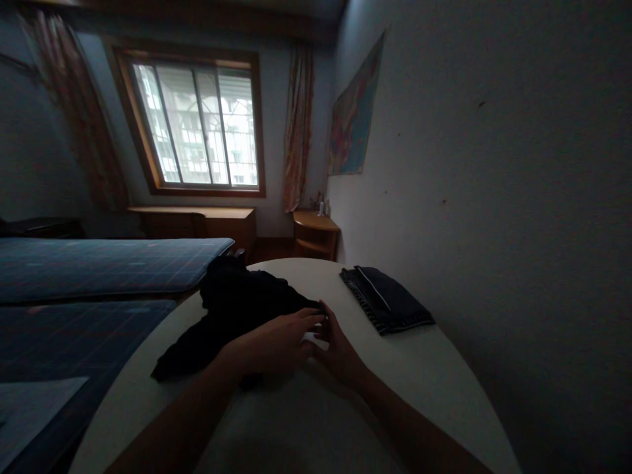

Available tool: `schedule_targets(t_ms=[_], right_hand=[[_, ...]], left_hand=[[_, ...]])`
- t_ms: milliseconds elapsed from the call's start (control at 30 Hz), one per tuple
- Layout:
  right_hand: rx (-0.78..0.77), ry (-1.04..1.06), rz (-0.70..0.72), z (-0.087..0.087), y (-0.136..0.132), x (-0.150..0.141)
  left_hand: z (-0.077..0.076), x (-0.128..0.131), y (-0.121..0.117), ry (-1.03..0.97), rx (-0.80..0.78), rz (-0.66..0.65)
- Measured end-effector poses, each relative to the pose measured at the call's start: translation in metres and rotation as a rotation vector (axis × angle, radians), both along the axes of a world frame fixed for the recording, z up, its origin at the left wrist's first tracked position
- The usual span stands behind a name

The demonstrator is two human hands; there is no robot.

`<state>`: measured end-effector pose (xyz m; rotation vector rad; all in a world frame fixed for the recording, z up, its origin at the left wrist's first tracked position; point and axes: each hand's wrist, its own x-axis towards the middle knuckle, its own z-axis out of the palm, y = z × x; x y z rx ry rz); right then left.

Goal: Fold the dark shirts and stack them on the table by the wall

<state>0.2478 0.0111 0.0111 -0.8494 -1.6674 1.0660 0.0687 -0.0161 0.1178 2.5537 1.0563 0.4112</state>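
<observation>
A crumpled black garment (232, 309) lies on a round white table (444, 388). My left hand (276, 339) lies over its near right edge, fingers stretched out and flat. My right hand (338, 352) sits just to the right, fingertips meeting the left hand's fingertips at the garment's edge. In the dim light I cannot see whether the right fingers pinch the cloth. A folded dark garment with a light trim (385, 297) rests further back on the right, near the wall.
The wall (494, 164) runs close along the table's right side, with a map (353, 118) on it. A bed with a blue checked cover (99, 266) stands left. A window (197, 125), a desk (197, 220) and a corner shelf (316, 230) are at the back.
</observation>
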Motion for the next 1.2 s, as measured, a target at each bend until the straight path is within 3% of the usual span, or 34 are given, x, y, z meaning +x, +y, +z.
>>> schedule_targets(t_ms=[167, 300, 467, 667, 767, 867, 1033, 1200], right_hand=[[0.02, 0.065, -0.139, 0.007, 0.006, 0.002], [0.018, 0.07, -0.192, 0.014, 0.014, 0.007], [0.015, 0.164, -0.358, 0.027, 0.025, 0.03], [0.094, 0.364, -0.508, 0.042, 0.03, 0.066], [0.163, 0.434, -0.588, 0.047, 0.029, 0.077], [0.195, 0.48, -0.63, 0.049, 0.029, 0.082], [0.212, 0.304, -0.651, 0.045, 0.031, 0.082], [0.213, 0.079, -0.499, 0.036, 0.027, 0.072]], left_hand=[[-0.001, 0.004, -0.007, 0.0, -0.105, -0.032], [0.002, -0.001, 0.004, -0.108, -0.049, 0.005], [0.002, -0.03, 0.026, -0.081, 0.237, 0.283], [-0.02, -0.061, 0.05, 0.106, 0.412, 0.559], [-0.027, -0.061, 0.06, 0.074, 0.414, 0.699], [-0.03, -0.056, 0.067, 0.055, 0.343, 0.663], [-0.03, -0.045, 0.068, -0.002, 0.335, 0.62], [-0.023, -0.043, 0.065, -0.184, 0.373, 0.69]])
